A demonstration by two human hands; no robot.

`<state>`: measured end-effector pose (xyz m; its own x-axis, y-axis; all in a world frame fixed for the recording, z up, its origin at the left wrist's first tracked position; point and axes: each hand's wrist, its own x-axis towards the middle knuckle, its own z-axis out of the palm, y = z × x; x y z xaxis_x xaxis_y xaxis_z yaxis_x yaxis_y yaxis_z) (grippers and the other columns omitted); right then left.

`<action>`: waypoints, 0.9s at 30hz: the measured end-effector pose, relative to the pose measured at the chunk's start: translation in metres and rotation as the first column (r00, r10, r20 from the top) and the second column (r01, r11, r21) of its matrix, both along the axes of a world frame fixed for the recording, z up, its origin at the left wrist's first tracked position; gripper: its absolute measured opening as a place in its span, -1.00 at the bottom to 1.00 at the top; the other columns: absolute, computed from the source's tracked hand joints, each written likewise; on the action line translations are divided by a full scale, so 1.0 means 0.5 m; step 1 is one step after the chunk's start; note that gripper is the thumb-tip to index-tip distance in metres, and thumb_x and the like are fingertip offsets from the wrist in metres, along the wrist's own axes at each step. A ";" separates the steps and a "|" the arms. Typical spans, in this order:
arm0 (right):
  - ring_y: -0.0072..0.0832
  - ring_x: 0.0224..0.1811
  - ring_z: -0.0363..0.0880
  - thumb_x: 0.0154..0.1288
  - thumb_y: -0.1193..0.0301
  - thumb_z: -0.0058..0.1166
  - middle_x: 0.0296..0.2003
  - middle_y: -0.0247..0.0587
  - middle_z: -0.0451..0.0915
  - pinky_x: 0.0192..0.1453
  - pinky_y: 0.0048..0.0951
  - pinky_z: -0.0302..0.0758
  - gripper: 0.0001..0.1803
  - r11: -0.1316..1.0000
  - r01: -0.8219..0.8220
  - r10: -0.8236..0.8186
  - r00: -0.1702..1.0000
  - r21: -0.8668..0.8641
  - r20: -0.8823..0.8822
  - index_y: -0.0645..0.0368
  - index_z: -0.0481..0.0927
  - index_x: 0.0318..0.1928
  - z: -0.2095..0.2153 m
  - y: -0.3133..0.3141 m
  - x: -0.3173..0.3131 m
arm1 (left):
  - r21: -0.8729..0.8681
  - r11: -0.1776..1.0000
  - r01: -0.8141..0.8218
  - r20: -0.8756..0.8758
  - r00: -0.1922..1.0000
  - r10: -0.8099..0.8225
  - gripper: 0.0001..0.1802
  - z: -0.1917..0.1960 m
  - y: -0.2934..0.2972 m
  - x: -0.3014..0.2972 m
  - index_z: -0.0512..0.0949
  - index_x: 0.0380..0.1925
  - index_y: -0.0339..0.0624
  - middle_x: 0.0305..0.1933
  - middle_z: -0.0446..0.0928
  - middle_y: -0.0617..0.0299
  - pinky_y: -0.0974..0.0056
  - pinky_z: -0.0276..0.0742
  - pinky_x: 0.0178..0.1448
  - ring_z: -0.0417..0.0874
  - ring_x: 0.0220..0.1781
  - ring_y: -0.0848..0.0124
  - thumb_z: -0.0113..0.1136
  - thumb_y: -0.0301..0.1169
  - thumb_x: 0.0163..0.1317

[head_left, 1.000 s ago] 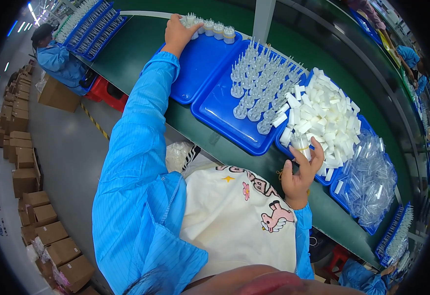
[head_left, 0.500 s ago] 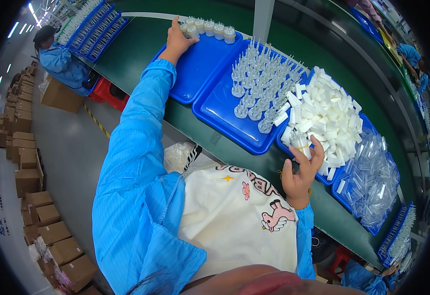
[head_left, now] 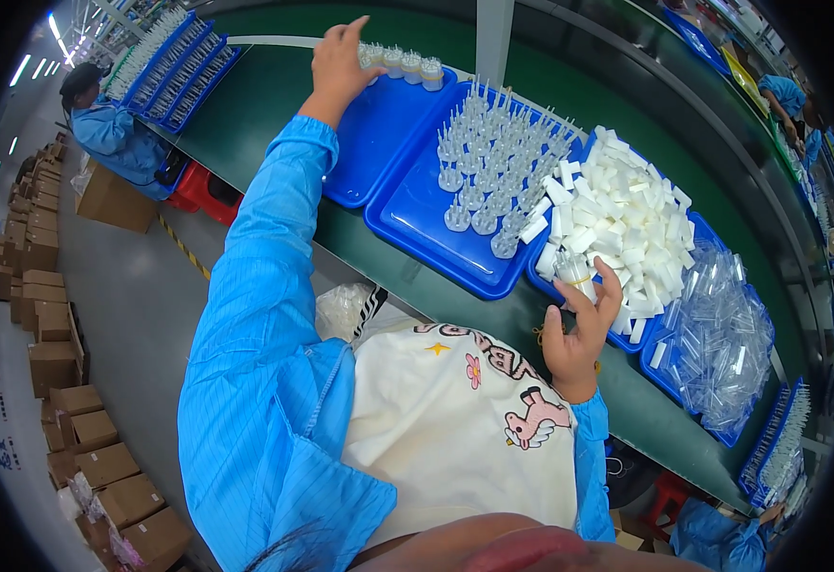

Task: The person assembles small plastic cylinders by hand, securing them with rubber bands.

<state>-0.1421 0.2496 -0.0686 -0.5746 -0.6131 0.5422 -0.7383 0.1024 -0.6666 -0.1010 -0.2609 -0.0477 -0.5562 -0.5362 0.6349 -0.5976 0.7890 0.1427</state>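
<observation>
My left hand (head_left: 341, 67) is over the far left corner of the left blue tray (head_left: 369, 143). Its index finger is stretched up and its thumb points right, beside a row of rubber-banded bundles of small clear parts (head_left: 412, 67); some fingers are hidden. At the near edge of a heap of white foam-like blocks (head_left: 622, 219), my right hand (head_left: 579, 334) has its fingertips around a bundle of clear tubes (head_left: 572, 270) with a yellow band. The thumb stands apart from that bundle. Upright clear pieces with thin stems (head_left: 493, 162) fill much of the middle blue tray (head_left: 417, 219).
Loose clear tubes (head_left: 717, 334) are heaped in a blue tray to the right. Racks of stemmed parts stand at the bench's far left (head_left: 174, 71) and far right (head_left: 779, 448). A metal post (head_left: 493, 43) rises behind the trays. A co-worker (head_left: 117, 133) sits at left.
My left hand has shifted slightly up and left, away from the banded bundles, with its fingers stretched further. My right hand stays beside the heap. The whole view has shifted a little.
</observation>
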 end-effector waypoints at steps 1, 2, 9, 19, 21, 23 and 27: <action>-0.01 0.40 0.20 0.08 0.53 0.19 0.33 0.11 0.22 0.37 -0.05 0.23 -0.64 1.000 -0.002 0.002 1.000 0.002 -0.003 0.12 0.68 -0.04 0.002 0.001 0.002 | -0.053 0.995 0.079 0.122 0.990 -0.072 0.08 0.007 -0.003 -0.009 0.29 0.40 0.29 0.32 0.42 0.14 0.02 0.44 0.32 0.42 0.35 0.07 0.65 -0.19 -0.22; -0.01 0.40 0.20 0.08 0.53 0.19 0.33 0.11 0.22 0.37 -0.05 0.23 -0.64 1.000 -0.011 0.011 1.000 -0.003 -0.002 0.12 0.68 -0.04 0.000 0.001 0.002 | -0.058 0.996 0.070 0.123 0.990 -0.062 0.08 0.002 -0.016 -0.017 0.29 0.40 0.29 0.32 0.42 0.14 0.02 0.44 0.32 0.42 0.35 0.07 0.65 -0.19 -0.22; 0.00 0.37 0.24 0.09 0.55 0.17 0.33 0.13 0.23 0.34 -0.08 0.31 -0.65 0.999 -0.001 0.001 1.000 -0.048 -0.003 0.14 0.67 -0.05 -0.003 -0.006 -0.004 | -0.047 0.984 0.169 0.470 0.873 -0.127 -0.44 -0.001 -0.061 -0.055 0.63 0.07 0.29 0.13 0.62 0.34 -0.08 0.21 0.41 0.52 0.26 0.20 0.48 -0.31 -0.03; -0.05 0.34 0.33 0.12 0.58 0.14 0.34 0.12 0.17 0.19 -0.28 0.50 -0.66 0.999 -0.043 0.043 0.999 -0.013 -0.001 0.19 0.65 -0.04 -0.006 0.004 -0.007 | 0.418 0.628 0.657 -0.572 0.727 -0.380 -0.52 0.063 0.039 0.109 0.57 0.13 -0.11 0.02 0.64 0.10 0.25 0.65 -0.02 0.72 0.01 0.23 0.41 -0.37 0.19; -0.05 0.33 0.34 0.13 0.58 0.13 0.35 0.11 0.17 0.18 -0.29 0.50 -0.66 0.998 -0.046 0.047 0.997 -0.032 0.055 0.19 0.66 -0.04 -0.004 0.003 -0.004 | 0.467 0.489 0.737 -0.669 0.656 -0.349 -0.50 0.072 0.085 0.135 0.52 0.18 -0.17 0.03 0.61 0.03 0.28 0.67 -0.03 0.72 0.01 0.22 0.37 -0.40 0.22; -0.06 0.32 0.35 0.13 0.59 0.12 0.35 0.10 0.17 0.17 -0.30 0.50 -0.66 0.998 -0.051 0.056 0.992 -0.046 0.112 0.19 0.66 -0.04 -0.006 0.004 -0.003 | 0.488 0.339 0.804 -0.758 0.583 -0.291 -0.48 0.083 0.137 0.158 0.47 0.22 -0.23 0.04 0.58 -0.03 0.31 0.68 -0.04 0.72 0.00 0.21 0.33 -0.43 0.26; -0.17 0.18 0.43 0.11 0.61 0.11 0.36 0.07 0.17 0.03 -0.39 0.49 -0.64 0.996 -0.036 0.046 0.991 -0.079 0.125 0.19 0.66 -0.03 -0.008 0.006 -0.003 | 0.410 0.160 0.898 -0.812 0.439 -0.384 -0.47 0.101 0.230 0.174 0.43 0.22 -0.20 0.11 0.54 -0.05 0.36 0.70 -0.19 0.73 -0.08 0.23 0.30 -0.51 0.23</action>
<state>-0.1435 0.2528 -0.0727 -0.6164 -0.5971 0.5133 -0.6504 0.0186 -0.7594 -0.0142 -0.1460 0.0027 -0.7433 -0.4498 0.4951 0.4419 0.2255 0.8683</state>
